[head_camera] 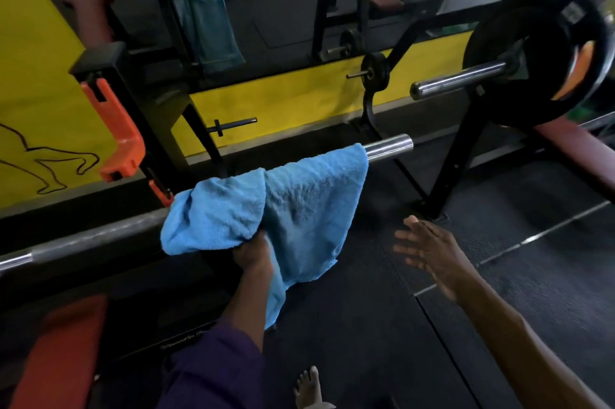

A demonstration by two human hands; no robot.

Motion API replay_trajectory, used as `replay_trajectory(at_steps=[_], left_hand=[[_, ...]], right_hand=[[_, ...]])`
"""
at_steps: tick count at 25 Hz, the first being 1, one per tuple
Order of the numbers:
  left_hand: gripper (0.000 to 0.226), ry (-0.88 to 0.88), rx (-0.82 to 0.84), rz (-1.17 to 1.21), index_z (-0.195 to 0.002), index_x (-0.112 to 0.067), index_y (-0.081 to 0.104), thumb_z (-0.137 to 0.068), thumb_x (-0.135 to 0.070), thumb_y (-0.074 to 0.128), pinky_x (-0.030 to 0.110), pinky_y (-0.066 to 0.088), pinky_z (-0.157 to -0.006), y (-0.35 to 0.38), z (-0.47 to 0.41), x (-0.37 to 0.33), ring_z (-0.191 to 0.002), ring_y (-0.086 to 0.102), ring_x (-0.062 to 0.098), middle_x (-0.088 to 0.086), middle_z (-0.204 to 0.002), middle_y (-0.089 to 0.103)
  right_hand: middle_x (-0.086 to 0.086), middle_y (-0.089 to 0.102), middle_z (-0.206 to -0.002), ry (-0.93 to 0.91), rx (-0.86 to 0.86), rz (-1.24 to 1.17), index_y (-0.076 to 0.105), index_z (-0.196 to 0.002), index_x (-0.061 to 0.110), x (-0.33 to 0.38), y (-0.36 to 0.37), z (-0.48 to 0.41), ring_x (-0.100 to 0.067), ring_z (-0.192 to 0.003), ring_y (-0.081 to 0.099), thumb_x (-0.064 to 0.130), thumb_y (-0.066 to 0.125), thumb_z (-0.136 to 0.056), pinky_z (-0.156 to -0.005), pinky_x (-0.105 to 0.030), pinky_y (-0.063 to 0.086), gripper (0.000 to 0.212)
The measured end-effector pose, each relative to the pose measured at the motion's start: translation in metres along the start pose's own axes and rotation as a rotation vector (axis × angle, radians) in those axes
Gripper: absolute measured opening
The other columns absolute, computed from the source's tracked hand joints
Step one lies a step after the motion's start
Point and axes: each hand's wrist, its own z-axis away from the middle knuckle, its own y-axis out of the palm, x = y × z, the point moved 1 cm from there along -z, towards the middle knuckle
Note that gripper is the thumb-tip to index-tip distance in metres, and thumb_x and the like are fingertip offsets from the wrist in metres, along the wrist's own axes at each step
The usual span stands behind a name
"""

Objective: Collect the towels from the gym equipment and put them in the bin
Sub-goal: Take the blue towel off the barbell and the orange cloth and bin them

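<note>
Across the middle of the scene, a light blue terry towel point(299, 202) is hanging over a long steel barbell point(389, 145), covering the bar just left of its bare chrome end. The left grip point(254, 253) is clenching a bunched fold at the towel's lower left edge from the near side. The right grip point(429, 252) is hovering right of the towel, released, with fingers spread and touching nothing, above the black rubber floor point(366, 325). A round black weight plate point(532, 59) is sitting on another bar at far right.
</note>
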Motion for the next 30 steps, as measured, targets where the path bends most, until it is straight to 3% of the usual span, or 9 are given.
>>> replay_trajectory(at_steps=[4,6,10,14,18,22,25,27,30], left_hand=[[0.033,0.084,-0.006,0.093,-0.108,-0.014,0.065,-0.079,-0.007,0.079,0.056,0.051,-0.102,0.001,0.032,0.020,-0.118,0.064,0.037,0.013,-0.125,0.069],[0.034,0.119,0.049,0.074,-0.108,-0.014,0.068,-0.076,-0.017,0.080,0.060,0.050,-0.101,0.002,0.051,0.035,-0.116,0.064,0.040,0.016,-0.122,0.070],[0.057,0.314,0.105,0.167,-0.122,-0.021,0.064,-0.069,-0.031,0.084,0.054,0.052,-0.102,0.008,0.095,0.033,-0.114,0.068,0.022,-0.002,-0.122,0.072],[0.112,0.488,0.086,0.206,-0.156,-0.029,0.020,-0.067,-0.030,0.087,0.045,0.049,-0.107,0.007,0.131,0.021,-0.127,0.061,0.014,-0.004,-0.144,0.057],[0.128,0.502,0.158,0.263,-0.157,-0.040,-0.018,-0.081,-0.001,0.077,0.045,0.041,-0.116,-0.008,0.173,0.016,-0.139,0.048,0.013,-0.006,-0.164,0.027],[0.119,0.604,0.173,0.485,-0.158,-0.042,0.003,-0.076,-0.014,0.085,0.034,0.056,-0.097,-0.033,0.183,0.005,-0.122,0.064,0.010,-0.003,-0.148,0.054],[0.076,0.423,0.171,0.168,-0.134,-0.038,0.049,-0.071,-0.034,0.092,0.029,0.060,-0.076,-0.037,0.211,0.058,-0.096,0.072,0.011,0.005,-0.122,0.068],[0.060,0.298,0.222,-0.012,-0.126,-0.018,0.060,-0.074,-0.027,0.089,0.040,0.058,-0.092,-0.028,0.226,0.090,-0.104,0.070,0.019,0.012,-0.124,0.069],[0.077,0.367,0.197,0.032,-0.141,-0.015,0.049,-0.074,-0.020,0.087,0.052,0.046,-0.109,-0.022,0.238,0.098,-0.126,0.061,0.027,0.010,-0.136,0.063]], right_hand=[[-0.005,0.067,-0.124,-0.010,0.030,0.005,0.052,-0.137,0.018,-0.008,-0.003,-0.001,-0.024,-0.107,0.069,0.049,0.049,-0.099,-0.098,-0.046,0.051,0.049],[-0.004,0.068,-0.122,-0.028,0.035,0.000,0.054,-0.135,0.019,-0.012,-0.005,-0.003,-0.022,-0.105,0.070,0.051,0.050,-0.098,-0.095,-0.044,0.053,0.049],[-0.005,0.069,-0.122,-0.059,0.038,-0.016,0.055,-0.135,0.018,-0.020,-0.028,-0.003,-0.022,-0.102,0.071,0.052,0.052,-0.097,-0.094,-0.045,0.054,0.051],[-0.003,0.070,-0.120,-0.080,0.056,-0.033,0.055,-0.135,0.019,-0.026,-0.061,0.006,-0.022,-0.103,0.071,0.054,0.053,-0.096,-0.092,-0.044,0.054,0.052],[-0.004,0.070,-0.119,-0.083,0.115,-0.038,0.058,-0.129,0.020,-0.028,-0.087,0.021,-0.024,-0.104,0.071,0.052,0.053,-0.097,-0.094,-0.045,0.053,0.046],[-0.005,0.069,-0.119,-0.087,0.176,-0.012,0.061,-0.119,0.023,-0.030,-0.093,0.034,-0.025,-0.105,0.070,0.051,0.052,-0.098,-0.092,-0.044,0.053,0.037],[-0.007,0.069,-0.119,-0.090,0.170,-0.003,0.061,-0.119,0.020,-0.034,-0.098,0.042,-0.028,-0.107,0.069,0.048,0.052,-0.099,-0.097,-0.049,0.051,0.035],[-0.008,0.069,-0.119,-0.093,0.164,-0.001,0.060,-0.120,0.018,-0.033,-0.100,0.044,-0.031,-0.108,0.068,0.047,0.052,-0.099,-0.098,-0.051,0.050,0.037],[-0.007,0.069,-0.119,-0.088,0.153,-0.007,0.058,-0.126,0.017,-0.037,-0.099,0.046,-0.028,-0.106,0.069,0.047,0.052,-0.099,-0.093,-0.046,0.052,0.041]])
